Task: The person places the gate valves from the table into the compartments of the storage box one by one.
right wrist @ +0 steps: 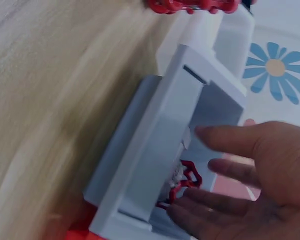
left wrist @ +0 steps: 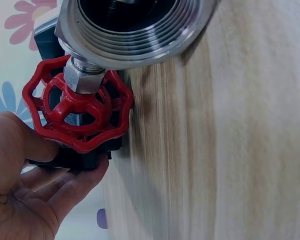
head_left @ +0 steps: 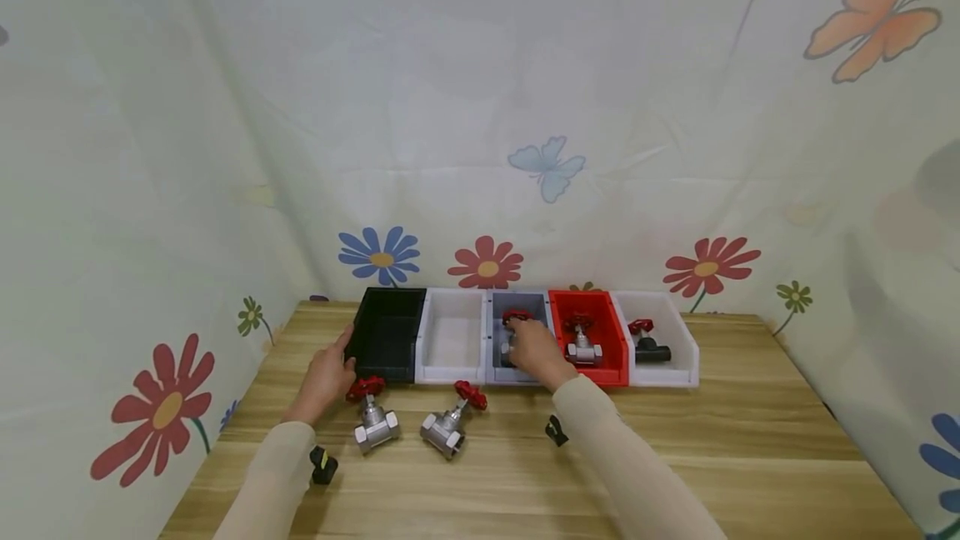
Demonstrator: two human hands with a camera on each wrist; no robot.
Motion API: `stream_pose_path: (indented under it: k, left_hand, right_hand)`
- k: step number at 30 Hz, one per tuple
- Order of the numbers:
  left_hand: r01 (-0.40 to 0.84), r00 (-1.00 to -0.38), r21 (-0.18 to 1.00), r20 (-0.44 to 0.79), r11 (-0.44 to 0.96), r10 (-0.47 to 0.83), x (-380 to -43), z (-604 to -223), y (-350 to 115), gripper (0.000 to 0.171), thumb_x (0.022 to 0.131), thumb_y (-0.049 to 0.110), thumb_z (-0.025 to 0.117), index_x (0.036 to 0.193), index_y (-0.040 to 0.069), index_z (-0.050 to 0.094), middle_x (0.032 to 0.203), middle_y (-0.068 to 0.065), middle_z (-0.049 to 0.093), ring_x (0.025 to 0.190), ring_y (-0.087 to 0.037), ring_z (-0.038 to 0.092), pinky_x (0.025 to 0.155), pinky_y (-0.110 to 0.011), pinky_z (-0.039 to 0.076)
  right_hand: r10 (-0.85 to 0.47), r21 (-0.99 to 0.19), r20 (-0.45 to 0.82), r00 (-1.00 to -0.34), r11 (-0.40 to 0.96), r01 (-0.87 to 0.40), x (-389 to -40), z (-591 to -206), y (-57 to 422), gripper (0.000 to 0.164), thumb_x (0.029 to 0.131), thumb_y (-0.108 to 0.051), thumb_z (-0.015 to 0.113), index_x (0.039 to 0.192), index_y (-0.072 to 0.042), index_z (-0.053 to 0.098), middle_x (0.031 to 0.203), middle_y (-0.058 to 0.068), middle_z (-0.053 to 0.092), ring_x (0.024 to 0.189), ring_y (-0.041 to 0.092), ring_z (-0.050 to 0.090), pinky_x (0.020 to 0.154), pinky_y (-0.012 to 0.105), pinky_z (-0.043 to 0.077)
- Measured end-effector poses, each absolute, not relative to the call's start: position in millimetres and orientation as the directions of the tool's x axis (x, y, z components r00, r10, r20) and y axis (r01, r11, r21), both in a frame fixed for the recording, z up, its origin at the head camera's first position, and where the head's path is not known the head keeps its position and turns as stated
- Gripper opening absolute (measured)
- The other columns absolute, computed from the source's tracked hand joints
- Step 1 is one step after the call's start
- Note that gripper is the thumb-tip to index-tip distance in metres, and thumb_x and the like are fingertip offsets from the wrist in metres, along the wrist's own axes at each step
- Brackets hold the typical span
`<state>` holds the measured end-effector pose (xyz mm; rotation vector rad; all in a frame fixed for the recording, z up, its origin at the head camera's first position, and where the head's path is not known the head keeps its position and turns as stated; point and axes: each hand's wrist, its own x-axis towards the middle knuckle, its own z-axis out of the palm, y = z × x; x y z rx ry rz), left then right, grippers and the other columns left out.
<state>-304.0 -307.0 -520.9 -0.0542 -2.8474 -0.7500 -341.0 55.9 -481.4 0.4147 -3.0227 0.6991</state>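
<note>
My left hand [head_left: 327, 373] grips the outer left wall of the black bin [head_left: 386, 344], thumb on one side and fingers on the other in the left wrist view. Just in front of that bin stands a steel valve [head_left: 377, 430] with a red handwheel [left wrist: 80, 112]. My right hand [head_left: 538, 350] reaches over the grey bin [head_left: 517, 376]. Its fingers [right wrist: 225, 200] are spread and loosely bent beside the red handwheel [right wrist: 190, 172] of a valve lying in that bin. The hand hides part of this valve in the head view.
A second steel valve [head_left: 444, 432] with a red wheel lies on the wooden table [head_left: 480, 498]. In the row are also a white bin [head_left: 453, 344], a red bin [head_left: 613, 377] with a steel valve [head_left: 583, 350], and another white bin [head_left: 684, 373] holding a black valve [head_left: 651, 350].
</note>
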Motion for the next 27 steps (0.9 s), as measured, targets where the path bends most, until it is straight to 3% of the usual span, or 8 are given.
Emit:
stream_pose_path:
  k: [5,15,21,27]
  left_hand:
    - [0.085,-0.98,0.485,0.201,0.871,-0.016,-305,-521,-308,0.065,0.092,0.004,0.055,0.152,0.0,0.03,0.092,-0.032,0.066,0.069,-0.027,0.054,0.078,-0.051,0.052]
    - [0.08,-0.981,0.483,0.195,0.872,-0.018,-303,-521,-308,0.065,0.092,0.004,0.054,0.152,-0.001,0.03,0.098,-0.035,0.066,0.071,-0.028,0.055,0.081,-0.053,0.052]
    - [0.066,-0.985,0.485,0.171,0.872,-0.02,-304,-519,-308,0.066,0.092,0.004,0.054,0.153,0.0,0.028,0.078,-0.024,0.065,0.063,-0.024,0.051,0.072,-0.045,0.05]
    - [0.065,-0.984,0.482,0.174,0.873,-0.022,-303,-518,-307,0.066,0.092,0.004,0.054,0.153,0.0,0.029,0.086,-0.028,0.066,0.067,-0.026,0.053,0.078,-0.051,0.052]
  right_hand:
    - [-0.314,-0.435,0.113,-0.943,0.837,-0.331,-339,-476,61,0.049,0.086,-0.017,0.073,0.132,-0.008,0.06,0.126,0.013,0.063,0.111,0.027,0.06,0.1,0.045,0.05]
    - [-0.356,-0.384,0.243,-0.902,0.819,-0.427,-325,-460,82,0.047,0.087,-0.026,0.074,0.131,-0.016,0.062,0.133,0.006,0.06,0.118,0.025,0.058,0.099,0.043,0.052]
    - [-0.366,-0.325,0.284,-0.886,0.833,-0.448,-319,-453,98,0.048,0.086,-0.028,0.075,0.132,-0.019,0.061,0.137,0.005,0.058,0.125,0.025,0.054,0.102,0.044,0.05]
    - [-0.391,-0.278,0.327,-0.861,0.83,-0.483,-313,-445,115,0.046,0.086,-0.025,0.074,0.129,-0.016,0.062,0.135,0.007,0.059,0.125,0.027,0.055,0.104,0.044,0.048]
